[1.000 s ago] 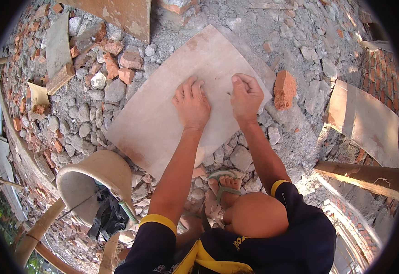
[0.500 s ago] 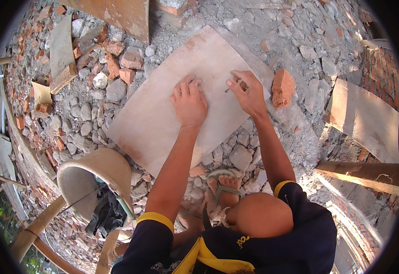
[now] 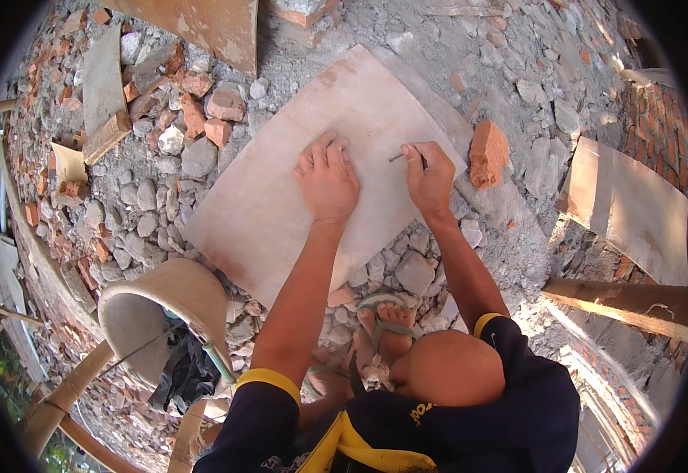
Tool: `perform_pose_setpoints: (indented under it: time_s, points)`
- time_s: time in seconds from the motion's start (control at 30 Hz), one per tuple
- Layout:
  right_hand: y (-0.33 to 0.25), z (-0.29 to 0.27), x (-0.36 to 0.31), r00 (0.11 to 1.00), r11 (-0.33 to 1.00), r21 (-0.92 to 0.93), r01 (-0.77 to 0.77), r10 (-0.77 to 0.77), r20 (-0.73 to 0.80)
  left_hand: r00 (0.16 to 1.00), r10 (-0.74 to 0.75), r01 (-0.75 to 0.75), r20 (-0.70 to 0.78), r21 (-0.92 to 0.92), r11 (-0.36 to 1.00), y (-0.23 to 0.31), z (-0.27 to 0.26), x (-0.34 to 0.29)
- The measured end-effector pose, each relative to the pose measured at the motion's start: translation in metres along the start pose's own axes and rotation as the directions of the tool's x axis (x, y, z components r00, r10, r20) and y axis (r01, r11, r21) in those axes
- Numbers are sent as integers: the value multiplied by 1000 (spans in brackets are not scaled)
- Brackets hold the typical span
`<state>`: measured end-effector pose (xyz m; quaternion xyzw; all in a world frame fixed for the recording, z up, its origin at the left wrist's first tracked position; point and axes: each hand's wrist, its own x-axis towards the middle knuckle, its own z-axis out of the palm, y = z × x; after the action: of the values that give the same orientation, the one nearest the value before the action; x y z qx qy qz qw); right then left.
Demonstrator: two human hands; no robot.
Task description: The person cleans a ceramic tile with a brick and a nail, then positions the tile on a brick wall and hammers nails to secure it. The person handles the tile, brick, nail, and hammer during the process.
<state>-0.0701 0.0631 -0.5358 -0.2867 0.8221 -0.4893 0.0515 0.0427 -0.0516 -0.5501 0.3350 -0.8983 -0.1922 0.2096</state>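
Observation:
A pale, flat board [image 3: 281, 197] lies on the rubble in front of me, turned cornerwise. My left hand [image 3: 328, 177] rests palm down on its middle, fingers bent and a little apart; I see nothing held in it. Near the board's right edge, my right hand [image 3: 431, 175] pinches a short, thin, dark rod [image 3: 396, 157] between thumb and fingers. The rod's free end points left, low over the board; whether it touches the surface, I cannot tell. A broken orange brick [image 3: 488, 154] sits just right of the board.
A pale bucket [image 3: 190, 288] with black crumpled material in it lies tipped at lower left. Broken bricks and stones [image 3: 200, 156] cover the ground around. A wooden beam [image 3: 620, 303] and another board [image 3: 628, 209] are at right. My sandalled foot [image 3: 391, 327] is below the board.
My right hand has drawn down slightly and its fingers have closed in around the rod, which now sticks out to the left. The left hand stays in place.

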Motion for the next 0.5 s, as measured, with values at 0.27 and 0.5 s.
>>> perform_pose_setpoints:
  time_s: [0.27,0.5]
  points:
    - [5,8,-17,957,976,-153,152,-184,-224,1000,4,-4,12,7,1000,2,-2,1]
    - [-6,12,-12,929,966,-105,238,-258,-266,1000,-15,15,17,-15,1000,1,0,0]
